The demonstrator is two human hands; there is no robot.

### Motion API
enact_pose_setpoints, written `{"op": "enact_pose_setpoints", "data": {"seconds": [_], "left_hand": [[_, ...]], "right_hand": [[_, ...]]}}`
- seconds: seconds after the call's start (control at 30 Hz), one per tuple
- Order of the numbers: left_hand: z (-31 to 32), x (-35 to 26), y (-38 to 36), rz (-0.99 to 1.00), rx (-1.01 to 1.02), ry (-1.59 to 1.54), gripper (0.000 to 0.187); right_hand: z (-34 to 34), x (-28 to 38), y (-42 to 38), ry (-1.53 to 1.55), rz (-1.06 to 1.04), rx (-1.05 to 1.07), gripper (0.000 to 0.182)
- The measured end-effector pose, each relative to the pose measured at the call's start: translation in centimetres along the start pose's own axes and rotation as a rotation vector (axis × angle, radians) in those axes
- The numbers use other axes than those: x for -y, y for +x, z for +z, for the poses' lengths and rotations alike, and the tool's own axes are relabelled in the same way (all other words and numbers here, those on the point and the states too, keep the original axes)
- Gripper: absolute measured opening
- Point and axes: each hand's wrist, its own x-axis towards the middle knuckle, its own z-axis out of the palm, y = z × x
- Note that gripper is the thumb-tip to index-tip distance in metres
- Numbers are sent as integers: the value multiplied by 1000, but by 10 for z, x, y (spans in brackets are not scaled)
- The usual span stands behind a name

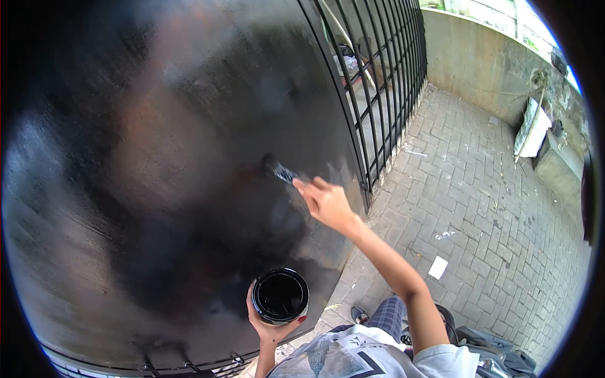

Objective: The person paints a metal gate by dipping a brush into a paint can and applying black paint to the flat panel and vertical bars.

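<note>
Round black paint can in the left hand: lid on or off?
Off. The round black paint can shows an open mouth with glossy black paint inside; left hand cups it from below.

Outdoor yard or driveway beside a property gate. A large black-painted metal gate panel (170, 157) fills nine o'clock; black vertical railings (378, 69) rise at one o'clock. Interlocking brick paving (498, 214) covers three to five o'clock, bounded by a weathered concrete wall (472, 63) at two o'clock, in daylight.
</note>
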Motion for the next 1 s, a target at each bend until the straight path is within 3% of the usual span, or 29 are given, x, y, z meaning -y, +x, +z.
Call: {"op": "enact_pose_setpoints", "data": {"seconds": [0.03, 0.13, 0.2, 0.3, 0.33, 0.4, 0.47, 0.6, 0.7, 0.8, 0.9, 1.0], "left_hand": [[0, -2, -1, -19, -6, -11, 115], [0, 6, 2, -29, -25, 18, 114], [0, 4, 0, -23, -20, 33, 114], [6, 0, 4, -53, -22, -20, 115], [5, -2, 0, -63, -27, -28, 115], [8, -2, 2, -62, -42, -52, 115], [10, 0, 2, -48, -72, -76, 114], [14, -1, 4, -21, -94, -26, 112], [24, -5, 8, -12, -128, -35, 111], [37, -2, 6, -15, -171, 24, 109], [58, -8, 12, -18, -234, 40, 107], [85, -11, 24, 60, -276, 171, 102]], "right_hand": [[22, -10, -33, 72, 73, -5, 29], [28, -36, -117, -90, 227, 257, 27], [19, -63, -161, -222, 312, 662, 25], [23, -72, -146, -221, 237, 631, 24], [13, -51, -103, -241, 316, 755, 18], [2, -36, -45, -313, 180, 750, 17], [-22, -11, 2, -283, 69, 508, 19], [-46, 25, 39, -53, 49, 77, 21], [-12, -5, -23, -68, 117, 60, 19], [19, -53, -119, -121, 247, 315, 20], [-16, -101, -157, -102, 335, 580, 18], [-92, -118, -112, 18, 433, 535, 16]]}}
